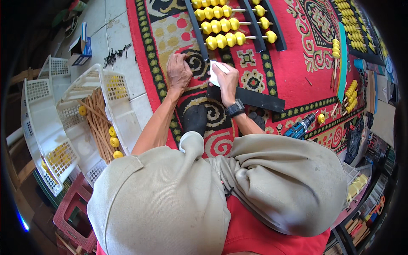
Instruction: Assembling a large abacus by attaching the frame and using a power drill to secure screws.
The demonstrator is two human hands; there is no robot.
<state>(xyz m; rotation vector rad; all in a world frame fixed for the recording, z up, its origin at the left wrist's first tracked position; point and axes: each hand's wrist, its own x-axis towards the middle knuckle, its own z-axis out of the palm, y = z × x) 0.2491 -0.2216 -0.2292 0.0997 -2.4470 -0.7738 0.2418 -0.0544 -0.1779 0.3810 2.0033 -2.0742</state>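
Note:
My right hand [226, 83] pinches a folded white cloth or paper [215, 74] over the near end of a black flat board [261, 99], which lies on the carpet. To the left, my left hand [179, 73] rests on the carpet with its fingers curled down; the fingertips are partly hidden, and I cannot see whether anything is in them. Just beyond both hands stands a black-framed bead rack [255, 27] with rows of yellow beads [225, 40] threaded on light rods.
At left, white plastic crates [117, 111] hold wooden rods [98, 121] and yellow beads. A small box [81, 49] and black screws [117, 54] lie on the tiles. On the red carpet [293, 78] at right are a blue cordless drill [300, 127], a green strip [341, 63] and another bead rack [355, 27].

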